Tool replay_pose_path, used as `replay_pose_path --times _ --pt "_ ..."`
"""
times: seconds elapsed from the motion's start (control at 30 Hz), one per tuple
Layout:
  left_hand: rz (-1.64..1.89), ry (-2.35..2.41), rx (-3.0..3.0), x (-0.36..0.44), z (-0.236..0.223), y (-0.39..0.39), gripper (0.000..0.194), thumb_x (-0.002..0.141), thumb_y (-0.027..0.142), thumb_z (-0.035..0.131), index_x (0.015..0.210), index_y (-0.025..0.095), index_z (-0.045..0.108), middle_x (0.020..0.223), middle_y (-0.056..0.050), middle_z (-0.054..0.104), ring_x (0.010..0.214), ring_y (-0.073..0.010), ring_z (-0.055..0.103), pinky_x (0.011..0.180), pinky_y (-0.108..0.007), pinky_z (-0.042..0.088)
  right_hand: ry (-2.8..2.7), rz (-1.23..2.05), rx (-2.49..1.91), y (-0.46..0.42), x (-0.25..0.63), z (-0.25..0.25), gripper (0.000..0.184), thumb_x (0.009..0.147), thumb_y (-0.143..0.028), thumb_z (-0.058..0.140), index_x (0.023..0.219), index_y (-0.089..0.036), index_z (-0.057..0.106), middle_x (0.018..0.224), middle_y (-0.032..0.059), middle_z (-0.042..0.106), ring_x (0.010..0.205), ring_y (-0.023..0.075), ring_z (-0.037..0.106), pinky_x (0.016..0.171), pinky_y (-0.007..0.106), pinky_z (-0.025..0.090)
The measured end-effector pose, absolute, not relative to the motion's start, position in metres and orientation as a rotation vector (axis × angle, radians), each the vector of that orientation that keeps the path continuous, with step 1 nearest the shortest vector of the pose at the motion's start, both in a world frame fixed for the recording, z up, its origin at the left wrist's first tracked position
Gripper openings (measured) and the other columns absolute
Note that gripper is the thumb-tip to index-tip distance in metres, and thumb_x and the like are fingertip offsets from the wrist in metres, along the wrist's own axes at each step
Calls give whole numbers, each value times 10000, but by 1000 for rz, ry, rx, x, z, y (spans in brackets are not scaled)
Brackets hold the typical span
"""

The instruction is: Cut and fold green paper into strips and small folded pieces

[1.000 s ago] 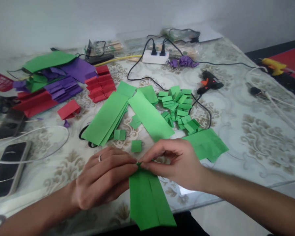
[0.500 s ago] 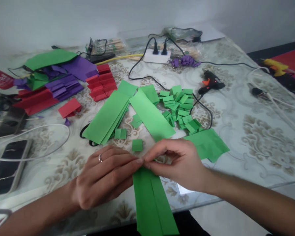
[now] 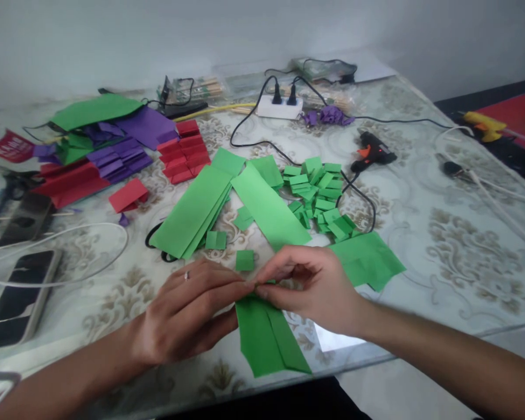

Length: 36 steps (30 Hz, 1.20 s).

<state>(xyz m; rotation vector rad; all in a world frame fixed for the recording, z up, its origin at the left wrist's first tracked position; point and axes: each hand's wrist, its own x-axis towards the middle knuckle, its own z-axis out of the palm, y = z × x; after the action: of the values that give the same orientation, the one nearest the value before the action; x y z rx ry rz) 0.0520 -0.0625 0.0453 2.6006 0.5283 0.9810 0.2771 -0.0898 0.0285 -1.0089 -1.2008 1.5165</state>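
Observation:
A creased green paper strip (image 3: 269, 338) hangs down from my fingertips over the near part of the table. My left hand (image 3: 196, 312), with a ring on one finger, pinches its upper edge from the left. From the right, my right hand (image 3: 312, 280) pinches the same edge between thumb and forefinger; the fingertips of both hands meet there. Just beyond them lies a small green square (image 3: 245, 260). Further off are a stack of long green strips (image 3: 192, 213), a single green strip (image 3: 269, 204) and a pile of small folded green pieces (image 3: 319, 192).
A glue gun (image 3: 373, 153) lies at the right, its black cord trailing to a white power strip (image 3: 280, 107). Red folded paper (image 3: 184, 153) and purple paper (image 3: 118, 157) are at the back left. A phone (image 3: 20, 297) and white cable lie at the left.
The lower end of the green strip has risen and come into full view above the table edge. Both hands keep their pinch at nearly the same spot.

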Motion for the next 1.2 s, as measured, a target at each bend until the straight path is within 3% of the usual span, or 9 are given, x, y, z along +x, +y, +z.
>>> replay_pose_path --times 0.23,0.73,1.2 --pt "952 537 2590 50 39 -65 244 1010 173 589 1233 103 659 1012 -121 746 925 -205 738 803 -332 635 -1188 1693 -1006 -87 280 29 165 747 -186 834 855 -170 710 775 20 733 694 133 677 625 248 536" --pt "874 623 2581 52 41 -64 255 972 164 645 1225 131 650 1034 -115 750 930 -201 750 828 -303 638 -1134 1644 -1046 -88 278 28 188 750 -204 859 851 -170 704 775 9 714 674 108 627 601 223 491" --pt "970 592 2549 52 40 -63 247 935 129 692 1180 110 662 1005 -97 745 913 -186 745 814 -290 637 -887 1819 -874 -84 279 27 226 706 -170 920 828 -180 730 835 0 793 788 96 751 761 192 589"
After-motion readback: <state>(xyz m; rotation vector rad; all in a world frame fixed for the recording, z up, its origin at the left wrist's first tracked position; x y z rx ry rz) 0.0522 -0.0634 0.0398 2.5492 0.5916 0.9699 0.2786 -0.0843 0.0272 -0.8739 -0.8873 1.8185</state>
